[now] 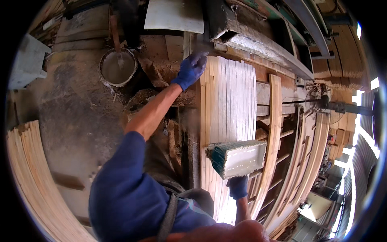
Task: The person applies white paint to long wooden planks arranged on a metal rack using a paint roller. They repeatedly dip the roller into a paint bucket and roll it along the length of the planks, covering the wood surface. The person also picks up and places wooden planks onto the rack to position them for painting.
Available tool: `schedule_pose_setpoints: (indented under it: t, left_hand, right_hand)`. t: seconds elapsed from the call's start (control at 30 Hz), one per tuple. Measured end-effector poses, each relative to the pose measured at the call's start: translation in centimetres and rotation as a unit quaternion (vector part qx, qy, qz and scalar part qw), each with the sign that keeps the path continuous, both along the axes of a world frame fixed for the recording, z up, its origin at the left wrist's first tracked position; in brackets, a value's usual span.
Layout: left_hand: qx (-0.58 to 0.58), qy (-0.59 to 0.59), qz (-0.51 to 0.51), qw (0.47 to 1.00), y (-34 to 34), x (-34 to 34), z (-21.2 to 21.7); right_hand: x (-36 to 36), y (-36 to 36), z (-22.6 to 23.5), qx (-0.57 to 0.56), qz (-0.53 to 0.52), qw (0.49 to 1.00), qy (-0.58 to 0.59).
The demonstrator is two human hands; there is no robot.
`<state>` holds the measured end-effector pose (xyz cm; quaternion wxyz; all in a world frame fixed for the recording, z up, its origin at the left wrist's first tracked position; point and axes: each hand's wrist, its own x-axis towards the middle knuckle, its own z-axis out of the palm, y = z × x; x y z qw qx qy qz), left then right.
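Wooden strips lie side by side in front of me, their upper faces coated with wet white glue. My right hand, in a blue glove, is closed at the near side of a green glue spreader box. White glue cakes the box, which is tilted over the strips; the grip is partly hidden behind it. My left hand, also gloved in blue, is at the far left corner of the strips. Its fingers look curled there, but what they hold, if anything, is hidden.
A bucket of whitish glue with a stick in it stands on the floor at left. One loose plank lies right of the strips, over a slatted frame. Metal machine beams run beyond. Stacked planks are at lower left.
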<state>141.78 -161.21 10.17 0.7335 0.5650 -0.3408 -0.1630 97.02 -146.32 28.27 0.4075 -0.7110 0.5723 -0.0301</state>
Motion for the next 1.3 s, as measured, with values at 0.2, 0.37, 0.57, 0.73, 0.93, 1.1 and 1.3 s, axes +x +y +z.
schedule_pose_setpoints:
  t: [0.2,0.37,0.57,0.73,0.93,1.1,1.3]
  left_hand:
    - [-0.115,0.075,-0.079,0.987,2.7,3.1,-0.1]
    - [0.032,0.623,-0.179,0.761,6.6,-0.6,0.3]
    - [-0.090,0.611,-0.275,0.737,6.6,-3.7,1.2]
    - [-0.062,0.557,-0.279,0.780,7.2,-3.3,2.4]
    - [-0.089,0.567,-0.303,0.761,7.6,-2.8,2.5]
    - [-0.086,0.596,-0.351,0.717,6.9,-2.8,1.4]
    - [-0.018,0.518,-0.284,0.807,7.5,-3.4,-1.1]
  right_hand:
    - [6.2,-4.5,0.4,0.042,-0.031,0.998,-0.020]
    - [18.5,-13.6,-2.5,-0.096,0.112,0.988,-0.047]
    - [30.4,-20.3,-6.3,-0.053,0.005,0.987,-0.152]
    - [28.0,-17.7,-4.0,-0.049,0.024,0.992,-0.115]
    - [17.0,-12.9,-0.9,-0.314,0.291,0.903,-0.040]
    - [21.9,-16.9,-3.0,-0.122,0.147,0.981,0.023]
    - [32.0,-18.6,-3.8,-0.070,0.011,0.995,-0.068]
